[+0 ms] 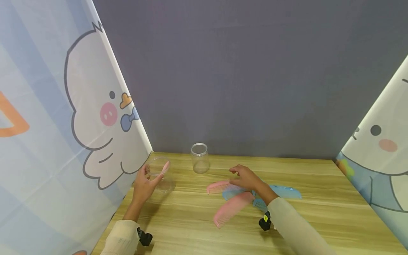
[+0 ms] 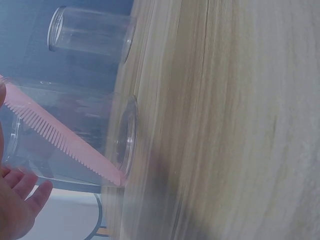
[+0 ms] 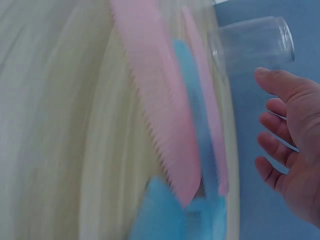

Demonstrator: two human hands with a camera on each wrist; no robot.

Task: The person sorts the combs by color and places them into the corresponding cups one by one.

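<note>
At the left, my left hand [image 1: 144, 185] grips a clear plastic jar [image 1: 165, 187] near its rim, thumb on one side and fingers on the other. A pink comb [image 2: 67, 142] leans diagonally inside that jar, its lower end at the base. Whether the jar rests on the table I cannot tell. My right hand [image 1: 246, 177] hovers over a loose pile of combs, fingers loosely bent and holding nothing. Under and around it lie a large pink comb [image 1: 232, 209], another pink comb [image 1: 218, 186] and several blue combs [image 1: 287, 192], partly hidden by the arm.
A second clear jar [image 1: 200, 163] stands upright toward the back of the wooden table [image 1: 185, 219], between the hands. Behind the table hangs a grey cloth wall [image 1: 242, 78]. Cartoon-printed curtains [image 1: 47, 148] close off both sides.
</note>
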